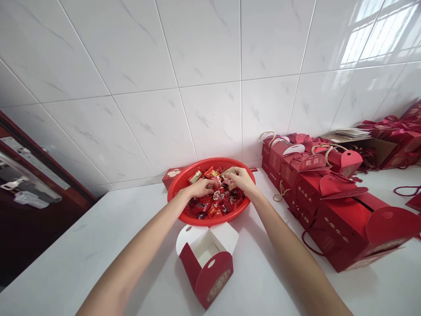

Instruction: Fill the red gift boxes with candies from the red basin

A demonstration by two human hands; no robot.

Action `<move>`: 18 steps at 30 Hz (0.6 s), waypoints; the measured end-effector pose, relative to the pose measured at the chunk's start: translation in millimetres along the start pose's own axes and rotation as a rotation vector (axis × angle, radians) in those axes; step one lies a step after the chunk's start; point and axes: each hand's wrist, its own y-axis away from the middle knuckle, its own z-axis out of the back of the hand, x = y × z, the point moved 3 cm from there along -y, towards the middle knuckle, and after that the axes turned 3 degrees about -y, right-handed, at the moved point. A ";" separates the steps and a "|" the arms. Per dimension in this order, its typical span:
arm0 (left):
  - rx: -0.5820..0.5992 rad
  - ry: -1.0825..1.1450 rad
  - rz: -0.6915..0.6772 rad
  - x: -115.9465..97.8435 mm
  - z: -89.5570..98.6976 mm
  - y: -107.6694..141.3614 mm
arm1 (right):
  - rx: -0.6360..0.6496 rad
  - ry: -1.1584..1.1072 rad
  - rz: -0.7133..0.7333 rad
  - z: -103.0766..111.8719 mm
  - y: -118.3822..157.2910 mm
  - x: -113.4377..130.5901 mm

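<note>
A red plastic basket [210,222] full of wrapped candies [215,207] stands against the tiled wall. Both my hands are inside its rim. My left hand [200,188] is among the candies with its fingers curled down; what they grip, if anything, is hidden. On the right side of the basket, my right hand [240,179] pinches a pale beige wrapped candy [228,179]. In front of the basket, between my forearms, a red gift box [215,281] stands with its flaps open. Its white inside shows no contents.
Several red gift boxes [305,199] with rope handles stand in a cluster on the right of the white counter [98,259]. Behind them is an open cardboard box [378,147]. A dark red door [29,219] with keys in its lock is at left.
</note>
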 end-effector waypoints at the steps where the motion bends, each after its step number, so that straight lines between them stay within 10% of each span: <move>1: 0.003 -0.003 -0.020 -1.0 -1.0 -0.2 | 0.008 -0.003 -0.005 0.0 0.0 0.1; 18: 0.067 -0.139 0.064 -3.7 -6.3 -0.6 | 0.024 0.033 0.000 1.5 2.8 1.0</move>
